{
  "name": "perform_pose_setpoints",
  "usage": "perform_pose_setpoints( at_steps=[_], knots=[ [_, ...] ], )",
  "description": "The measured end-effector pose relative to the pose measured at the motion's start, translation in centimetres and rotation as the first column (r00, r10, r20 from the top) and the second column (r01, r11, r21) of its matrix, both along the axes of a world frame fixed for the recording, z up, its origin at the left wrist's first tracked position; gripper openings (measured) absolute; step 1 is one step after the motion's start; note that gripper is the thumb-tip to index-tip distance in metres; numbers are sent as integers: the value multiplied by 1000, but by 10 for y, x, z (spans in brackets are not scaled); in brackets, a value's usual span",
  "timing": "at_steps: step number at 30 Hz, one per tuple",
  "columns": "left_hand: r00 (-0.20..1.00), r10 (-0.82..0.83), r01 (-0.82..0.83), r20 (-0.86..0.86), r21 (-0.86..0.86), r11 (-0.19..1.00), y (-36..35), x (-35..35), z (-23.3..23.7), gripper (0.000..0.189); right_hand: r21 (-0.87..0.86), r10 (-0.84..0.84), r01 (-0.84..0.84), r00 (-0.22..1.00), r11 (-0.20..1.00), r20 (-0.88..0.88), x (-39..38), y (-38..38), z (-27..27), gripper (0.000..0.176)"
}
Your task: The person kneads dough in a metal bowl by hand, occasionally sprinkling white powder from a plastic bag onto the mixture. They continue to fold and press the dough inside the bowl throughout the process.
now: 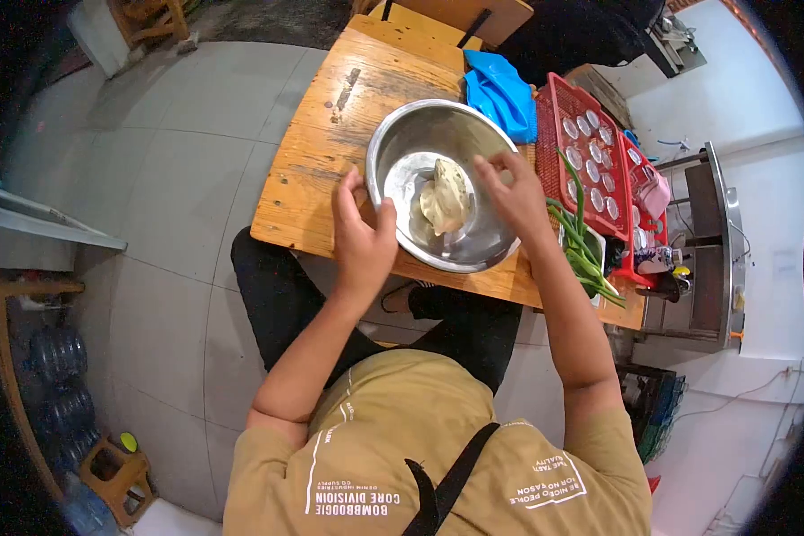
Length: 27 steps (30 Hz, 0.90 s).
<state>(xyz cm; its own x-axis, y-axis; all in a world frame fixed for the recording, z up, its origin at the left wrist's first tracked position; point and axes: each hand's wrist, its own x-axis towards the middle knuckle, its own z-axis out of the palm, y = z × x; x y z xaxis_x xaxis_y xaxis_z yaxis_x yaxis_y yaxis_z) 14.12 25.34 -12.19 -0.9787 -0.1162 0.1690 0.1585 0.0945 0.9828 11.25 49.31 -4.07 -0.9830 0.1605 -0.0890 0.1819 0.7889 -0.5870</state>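
Observation:
A large stainless steel bowl (402, 237) stands near the front edge of a wooden table. Inside it lies a pale, folded lump (447, 198) with dark specks, whose kind I cannot make out. My left hand (362, 234) is at the bowl's left rim, thumb and fingers apart, the thumb near or against the metal. Over the right part of the bowl hangs my right hand (516, 196), its fingers loosely bent and apart from the lump. Neither hand visibly holds anything.
Blue plastic (500, 94) lies behind the bowl. To the right are green onions (585, 255) and a red crate (558, 98) holding several small clear-lidded cups. The wooden table (308, 170) ends close to my knees. A metal rack (710, 241) stands farther right.

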Motion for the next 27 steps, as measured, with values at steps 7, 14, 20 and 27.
perform_pose_setpoints(
  at_steps=[7,14,20,27],
  knots=[
    [997,-77,77,-10,-5,997,11,-66,-10,64,184,15,-13,1000,983,-11,-14,-52,-81,95],
    [980,-169,173,108,-33,984,8,-62,5,57,550,419,-337,908,764,-26,-21,-61,-77,45],
    [991,-136,137,14,-88,987,11,-64,-9,55,448,40,-44,999,893,20,-62,-50,-62,54],
    [989,-138,138,48,4,990,15,-60,-3,52,95,106,-116,988,989,110,-26,-40,-48,57]
  ],
)
